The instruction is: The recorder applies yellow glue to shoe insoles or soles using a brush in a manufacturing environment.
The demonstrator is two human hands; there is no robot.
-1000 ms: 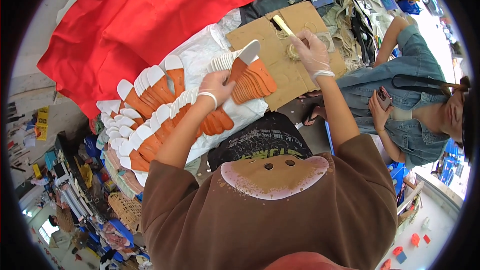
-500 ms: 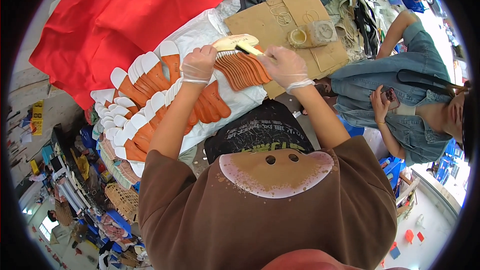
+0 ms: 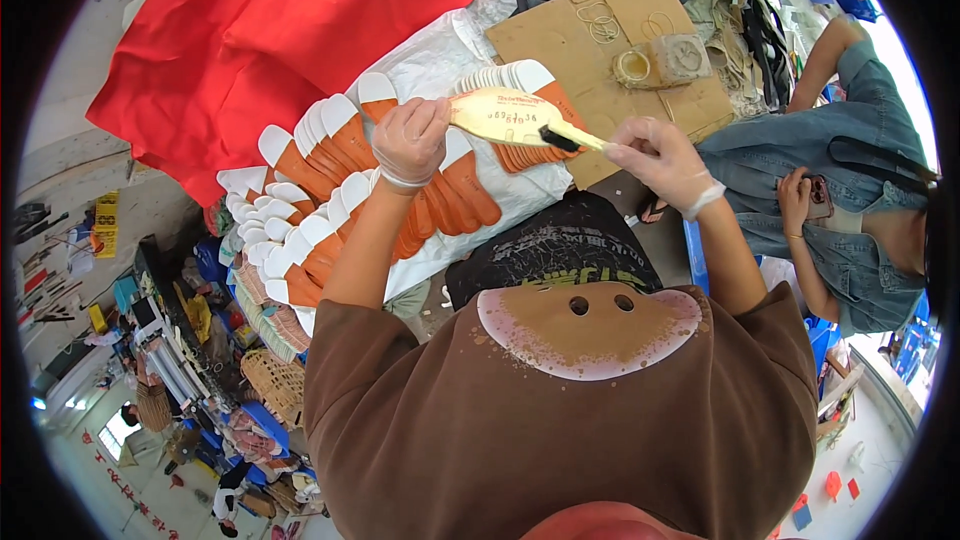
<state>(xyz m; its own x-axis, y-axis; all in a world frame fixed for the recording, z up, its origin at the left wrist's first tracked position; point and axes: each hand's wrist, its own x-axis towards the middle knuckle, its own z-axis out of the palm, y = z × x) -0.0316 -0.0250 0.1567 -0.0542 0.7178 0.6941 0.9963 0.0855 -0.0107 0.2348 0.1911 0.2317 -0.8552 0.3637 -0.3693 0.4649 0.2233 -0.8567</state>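
Observation:
My left hand [image 3: 412, 143], in a clear thin glove, grips one end of a cream shoe insole [image 3: 493, 112] with print on its face. The insole is raised above the worktop, its long side running to the right. My right hand [image 3: 660, 162], gloved the same way, pinches the pale yellow handle of a brush [image 3: 582, 137]. The brush's black bristles lie against the insole's right part. Below and left of my hands, rows of overlapping orange-and-white insoles [image 3: 330, 135] are spread on a white sheet [image 3: 428, 58]. A neat stack of similar insoles [image 3: 545, 85] lies just behind the held one.
A brown cardboard sheet [image 3: 545, 35] at the back right carries an open jar of yellowish liquid [image 3: 632, 68] and a crusted block [image 3: 685, 58]. Red cloth [image 3: 290, 40] covers the far left. A person in denim [image 3: 850, 150] stands at the right, holding a phone.
The insole has turned its printed face more toward me. My hands have come slightly nearer and further right in the picture, and the brush has shifted to the insole's right part.

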